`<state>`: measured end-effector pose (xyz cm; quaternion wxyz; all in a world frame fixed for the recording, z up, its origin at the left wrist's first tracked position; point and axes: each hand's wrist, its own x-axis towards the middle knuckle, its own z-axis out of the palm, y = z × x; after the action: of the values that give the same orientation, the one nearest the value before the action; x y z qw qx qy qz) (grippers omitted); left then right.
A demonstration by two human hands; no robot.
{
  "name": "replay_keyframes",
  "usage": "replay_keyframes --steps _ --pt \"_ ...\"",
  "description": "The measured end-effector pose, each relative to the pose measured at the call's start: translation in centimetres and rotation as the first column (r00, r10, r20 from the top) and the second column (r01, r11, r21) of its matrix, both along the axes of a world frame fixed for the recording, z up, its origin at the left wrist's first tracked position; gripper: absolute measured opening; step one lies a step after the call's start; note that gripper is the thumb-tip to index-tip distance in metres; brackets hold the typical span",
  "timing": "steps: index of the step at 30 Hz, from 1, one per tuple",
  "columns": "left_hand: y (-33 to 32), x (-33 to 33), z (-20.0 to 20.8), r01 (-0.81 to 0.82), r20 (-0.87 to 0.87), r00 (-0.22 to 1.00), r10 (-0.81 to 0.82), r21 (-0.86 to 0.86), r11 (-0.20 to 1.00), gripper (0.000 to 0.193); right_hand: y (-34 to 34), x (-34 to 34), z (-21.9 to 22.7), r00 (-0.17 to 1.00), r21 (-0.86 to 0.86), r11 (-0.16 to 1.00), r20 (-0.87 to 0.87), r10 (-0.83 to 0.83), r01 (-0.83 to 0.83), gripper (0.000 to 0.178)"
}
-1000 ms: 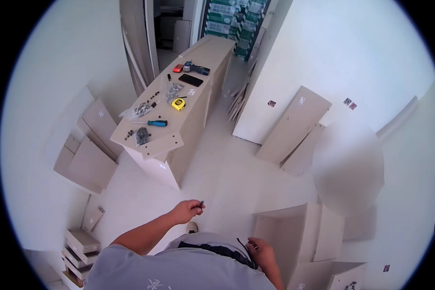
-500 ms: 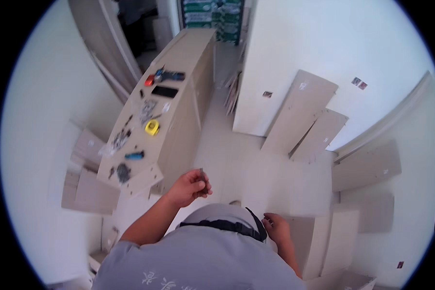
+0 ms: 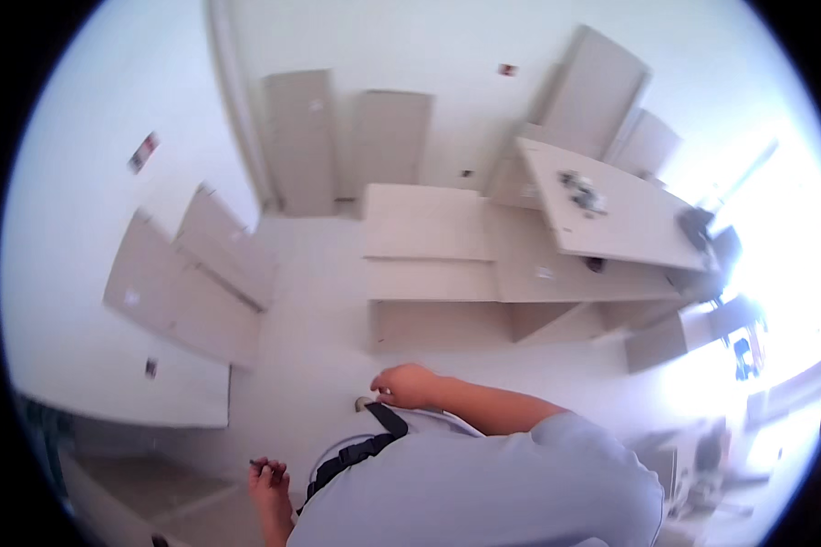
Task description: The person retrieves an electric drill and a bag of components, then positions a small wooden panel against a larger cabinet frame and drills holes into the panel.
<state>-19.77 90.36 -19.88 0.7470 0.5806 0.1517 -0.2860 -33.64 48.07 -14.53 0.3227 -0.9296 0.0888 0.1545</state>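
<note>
My left hand (image 3: pixel 270 476) is at the lower left, by my side, its fingers closed around a small dark object (image 3: pixel 256 464). Only an end of it shows, too little to tell its kind. My right hand (image 3: pixel 406 387) hangs in front of my waist with loosely bent fingers, and nothing shows in it. Close to that hand is the black strap (image 3: pixel 388 419) on my waist. Beyond it lies a low beige cabinet frame (image 3: pixel 433 279) made of panels, touched by neither hand.
A beige board (image 3: pixel 625 205) rests across the cabinet, bearing a small pile of hardware (image 3: pixel 581 193). Loose panels lean on the walls, among them a tall panel (image 3: pixel 303 141) and a slanted panel (image 3: pixel 178 296). Bright light comes from the right, over a smaller box (image 3: pixel 657 342).
My view has swung to the right, from the long bench with tools to the cabinet frame and leaning panels. The left hand still holds the small dark object.
</note>
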Motion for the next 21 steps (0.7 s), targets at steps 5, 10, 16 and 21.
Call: replay_keyframes --steps 5,10,16,21 --pt "-6.2 5.8 -4.3 0.342 0.055 0.938 -0.342 0.013 0.94 0.011 -2.0 -14.8 -0.2 0.926 -0.079 0.932 -0.109 -0.362 0.355 0.039" --pt "-21.7 2.0 -1.2 0.507 0.167 0.847 -0.505 0.032 0.861 0.01 -4.3 -26.3 -4.8 0.704 -0.008 0.705 0.062 -0.707 0.709 0.039" --pt "-37.2 -11.8 -2.6 0.678 0.174 0.725 -0.667 -0.005 0.735 0.015 -19.0 -37.2 -4.1 0.337 -0.011 0.348 0.29 -0.896 0.937 0.046" --pt "-40.6 -22.8 -5.7 0.633 0.008 0.773 -0.634 -0.067 0.771 0.014 -38.3 -39.8 -5.4 0.023 0.165 0.078 0.313 -0.949 0.983 0.07"
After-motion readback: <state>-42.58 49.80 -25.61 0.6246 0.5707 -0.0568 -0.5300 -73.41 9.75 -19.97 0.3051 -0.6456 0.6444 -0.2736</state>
